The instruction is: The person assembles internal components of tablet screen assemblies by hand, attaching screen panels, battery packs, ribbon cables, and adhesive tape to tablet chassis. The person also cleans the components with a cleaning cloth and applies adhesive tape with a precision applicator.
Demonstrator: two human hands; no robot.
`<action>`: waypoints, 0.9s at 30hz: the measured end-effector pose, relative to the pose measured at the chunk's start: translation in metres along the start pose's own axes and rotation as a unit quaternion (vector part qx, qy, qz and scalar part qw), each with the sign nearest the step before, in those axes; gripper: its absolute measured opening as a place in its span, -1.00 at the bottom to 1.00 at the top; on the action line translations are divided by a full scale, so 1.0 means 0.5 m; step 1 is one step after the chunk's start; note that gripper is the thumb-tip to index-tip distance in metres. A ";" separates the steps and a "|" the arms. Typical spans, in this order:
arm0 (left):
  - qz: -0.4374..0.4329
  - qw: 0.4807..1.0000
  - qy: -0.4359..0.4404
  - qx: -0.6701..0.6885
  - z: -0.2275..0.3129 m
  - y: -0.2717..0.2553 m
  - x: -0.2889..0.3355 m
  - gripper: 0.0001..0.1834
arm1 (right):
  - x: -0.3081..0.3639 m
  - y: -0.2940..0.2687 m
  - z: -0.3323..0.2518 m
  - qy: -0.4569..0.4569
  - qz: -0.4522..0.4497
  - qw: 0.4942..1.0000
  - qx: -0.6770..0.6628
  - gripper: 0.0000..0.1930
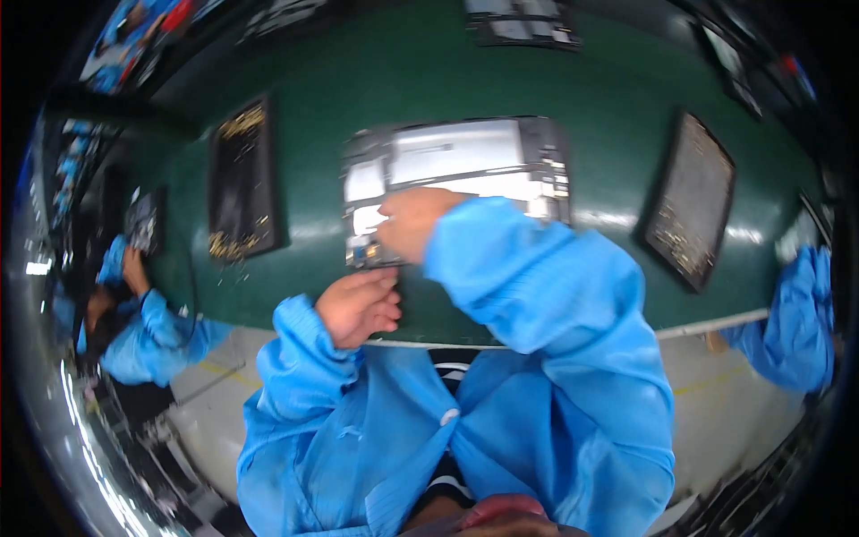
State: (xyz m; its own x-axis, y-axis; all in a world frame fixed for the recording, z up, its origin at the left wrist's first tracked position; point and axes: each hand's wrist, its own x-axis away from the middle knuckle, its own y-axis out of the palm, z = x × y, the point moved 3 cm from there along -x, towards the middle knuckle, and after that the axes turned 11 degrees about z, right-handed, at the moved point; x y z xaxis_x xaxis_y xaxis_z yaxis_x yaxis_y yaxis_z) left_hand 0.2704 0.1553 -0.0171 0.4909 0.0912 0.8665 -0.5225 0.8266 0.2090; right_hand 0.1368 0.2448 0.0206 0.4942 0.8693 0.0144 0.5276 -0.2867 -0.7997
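Observation:
An opened flat electronic device (555, 143), dark-framed with silvery panels and small circuit parts inside, lies on the green bench. My right hand (416, 222) reaches over its left part, fingers pointing down at the inner parts. Motion blurs those fingers, and the hand partly hides them. Beside the device's near left corner is my left hand (358, 307), its fingers curled in and its thumb toward the edge. Whatever it may pinch is hidden or too small to make out.
Dark trays with small gold-coloured parts lie at left (242, 183) and right (691, 201) on the green bench top (313, 179). Another opened device (523, 25) lies at the far edge. Blue-sleeved people sit at left (157, 331) and right (792, 318).

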 end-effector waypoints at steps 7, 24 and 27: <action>-0.088 0.995 0.004 0.051 0.012 -0.023 -0.025 -0.49 | 0.107 -0.066 0.110 0.288 0.208 0.877 -0.324 -0.73; -0.103 0.994 -0.026 0.025 0.022 -0.018 -0.028 -0.54 | 0.446 -0.143 0.211 0.388 0.439 0.770 0.254 -0.84; -0.106 0.994 -0.025 0.025 0.018 -0.020 -0.030 -0.56 | 0.453 -0.130 0.226 0.380 0.481 0.758 0.222 -0.83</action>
State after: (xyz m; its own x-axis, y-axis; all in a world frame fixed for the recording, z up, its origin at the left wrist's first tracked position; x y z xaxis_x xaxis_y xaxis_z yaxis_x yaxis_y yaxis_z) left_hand 0.2618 0.1404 -0.0282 0.5585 -0.1117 0.8220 -0.4457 0.7953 0.4109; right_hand 0.1364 0.5059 0.0079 0.8472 -0.1885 -0.4968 -0.5311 -0.3298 -0.7805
